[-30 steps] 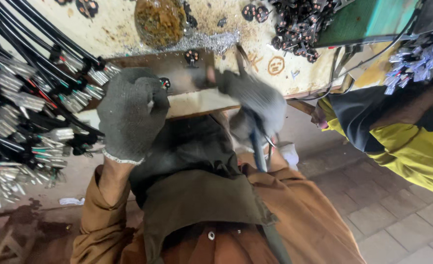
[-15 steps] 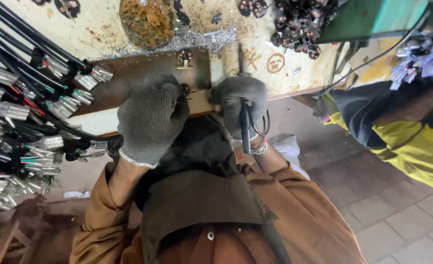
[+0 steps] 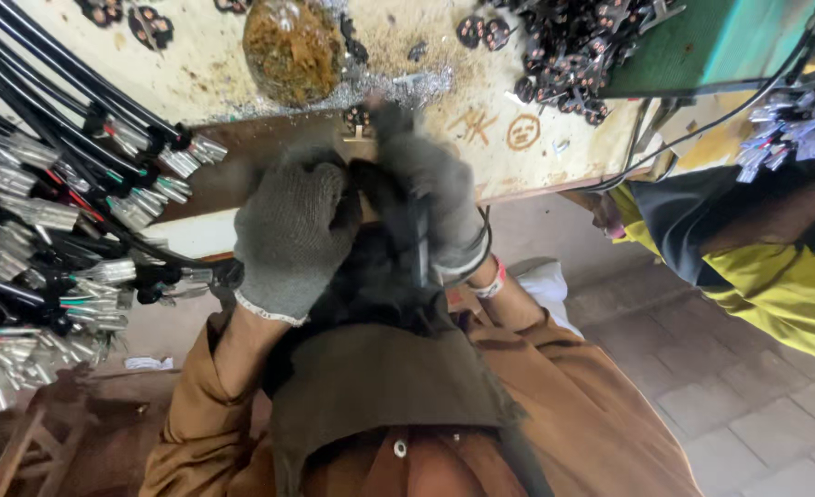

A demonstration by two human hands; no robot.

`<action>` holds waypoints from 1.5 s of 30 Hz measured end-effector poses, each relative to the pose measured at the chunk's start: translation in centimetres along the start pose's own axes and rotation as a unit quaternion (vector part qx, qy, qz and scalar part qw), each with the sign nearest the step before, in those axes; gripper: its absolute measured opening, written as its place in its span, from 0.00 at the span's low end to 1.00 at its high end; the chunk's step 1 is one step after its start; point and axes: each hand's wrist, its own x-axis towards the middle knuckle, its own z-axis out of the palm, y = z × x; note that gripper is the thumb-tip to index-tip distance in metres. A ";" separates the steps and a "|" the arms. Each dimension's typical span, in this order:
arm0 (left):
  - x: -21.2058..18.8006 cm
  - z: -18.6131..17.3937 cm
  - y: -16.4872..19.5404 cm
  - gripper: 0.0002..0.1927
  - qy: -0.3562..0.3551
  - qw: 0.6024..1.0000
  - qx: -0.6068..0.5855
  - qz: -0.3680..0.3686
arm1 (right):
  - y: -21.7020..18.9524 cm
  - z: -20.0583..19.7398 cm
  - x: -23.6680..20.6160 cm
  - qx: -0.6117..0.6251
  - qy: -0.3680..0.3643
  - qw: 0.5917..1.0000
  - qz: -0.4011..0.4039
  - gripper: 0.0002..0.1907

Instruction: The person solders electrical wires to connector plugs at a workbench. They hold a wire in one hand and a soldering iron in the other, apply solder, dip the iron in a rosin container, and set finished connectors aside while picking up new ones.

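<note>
At the centre of the frame, both gloved hands meet at the near edge of the workbench (image 3: 555, 175): the left hand (image 3: 292, 230) is clenched, though what it grips is hidden, and the right hand (image 3: 430, 198) grasps a dark slim tool (image 3: 419, 244) whose shaft points down toward the lap. The step in hand looks like pressing or fastening a small part against the metal plate (image 3: 242, 156) at the bench edge. Any following move would call for steady pressure, clear of the bundle of black cables (image 3: 67, 212) at left.
</note>
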 end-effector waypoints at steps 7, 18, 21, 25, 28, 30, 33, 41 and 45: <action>-0.6 -0.2 0.3 0.11 -0.034 0.999 -0.006 -0.032 | -0.6 -0.2 -0.2 -0.010 0.022 0.994 -0.105 0.21; -5.8 -4.0 2.1 0.12 -0.053 0.987 -0.008 -0.153 | 1.4 2.7 -2.5 0.392 0.254 0.884 0.007 0.10; -5.5 -5.3 1.4 0.11 -0.048 0.970 -0.177 -0.160 | 2.1 2.8 -3.1 0.395 0.243 0.886 -0.001 0.12; -2.5 -6.2 1.1 0.10 -0.055 0.924 -0.340 -0.166 | 1.8 2.6 -2.5 0.391 0.211 0.896 0.004 0.14; 0.5 -6.9 1.8 0.10 -0.049 0.927 -0.340 -0.152 | 0.8 2.1 -1.6 0.408 0.230 0.883 0.003 0.16; 1.7 -7.2 1.3 0.10 0.022 0.946 -0.268 -0.183 | -0.1 2.0 -1.2 0.412 0.239 0.879 0.003 0.18; 2.3 -7.4 -4.0 0.10 0.155 0.953 -0.122 -0.230 | -0.8 2.1 -1.1 0.383 0.219 0.897 0.018 0.18; -0.2 -6.3 -12.5 0.10 0.251 0.943 0.023 -0.218 | 1.3 2.8 -1.5 0.405 0.222 0.887 0.019 0.17; 0.0 -10.8 -2.1 0.11 0.268 0.932 -0.135 -0.205 | -0.8 2.6 -2.7 0.433 0.201 0.877 0.050 0.11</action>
